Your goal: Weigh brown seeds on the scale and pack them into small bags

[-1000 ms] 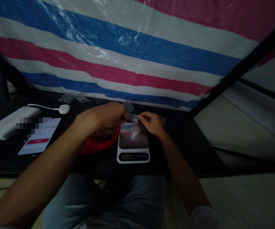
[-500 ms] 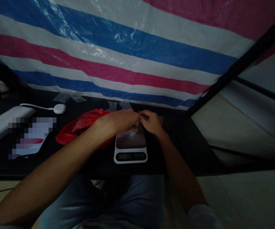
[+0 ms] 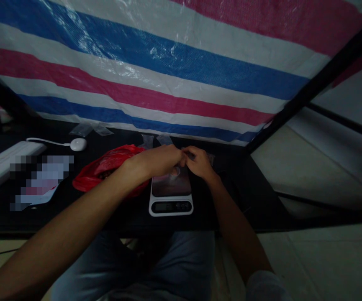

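Over the back of a white kitchen scale (image 3: pixel 171 208), my left hand (image 3: pixel 165 161) and my right hand (image 3: pixel 198 161) meet at their fingertips. Both are closed in a pinch on a small clear plastic bag (image 3: pixel 177 172), mostly hidden by my fingers; a bit of it shows below my left hand, above the dark weighing plate (image 3: pixel 172 186). What the bag holds is too dim to tell. Beneath my left forearm lies an open red plastic bag (image 3: pixel 105 165) with small dark brown pieces inside, partly covered by the arm.
Clear plastic bags (image 3: pixel 164 139) lie along the back of the black table (image 3: pixel 130 219), with more clear plastic (image 3: pixel 211 159) behind my right hand. At left are a white power strip (image 3: pixel 14 161), a white round corded piece (image 3: pixel 78 144) and a blurred packet (image 3: pixel 50 175). A striped tarp (image 3: pixel 168 79) hangs behind.
My fingertips have shifted slightly and press closer together. The scale's display looks darker than before. The red bag and the other things stay in place.
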The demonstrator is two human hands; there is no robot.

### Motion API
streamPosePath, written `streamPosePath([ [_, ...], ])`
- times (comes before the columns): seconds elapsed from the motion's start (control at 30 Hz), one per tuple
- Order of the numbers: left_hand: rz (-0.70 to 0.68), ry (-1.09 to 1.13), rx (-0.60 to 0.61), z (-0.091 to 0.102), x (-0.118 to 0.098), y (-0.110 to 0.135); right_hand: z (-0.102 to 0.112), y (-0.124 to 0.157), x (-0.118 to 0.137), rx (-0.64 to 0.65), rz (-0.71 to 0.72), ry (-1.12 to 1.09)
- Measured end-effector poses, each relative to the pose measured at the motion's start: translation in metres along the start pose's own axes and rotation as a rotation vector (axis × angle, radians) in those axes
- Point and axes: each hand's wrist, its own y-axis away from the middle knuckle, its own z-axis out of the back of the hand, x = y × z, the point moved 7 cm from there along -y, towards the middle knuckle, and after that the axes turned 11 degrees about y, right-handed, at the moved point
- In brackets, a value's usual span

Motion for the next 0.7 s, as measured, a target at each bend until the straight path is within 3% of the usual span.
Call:
streamPosePath([
  [0.3,-0.159,0.188,-0.072,-0.003,0.004,0.004,0.0,-0.001,0.0,0.007,-0.004,0.001],
  [0.47,-0.159,0.229,-0.161,0.014,0.007,0.021,0.0,0.003,0.003,0.14,0.022,-0.044],
  [0.57,-0.04,0.171,-0.206,0.024,0.026,0.043,-0.001,0.007,0.006,0.233,0.052,-0.065],
  [0.7,0.198,0.109,-0.018,0.0,0.071,0.074,-0.005,0.009,0.004,0.271,0.028,-0.043],
])
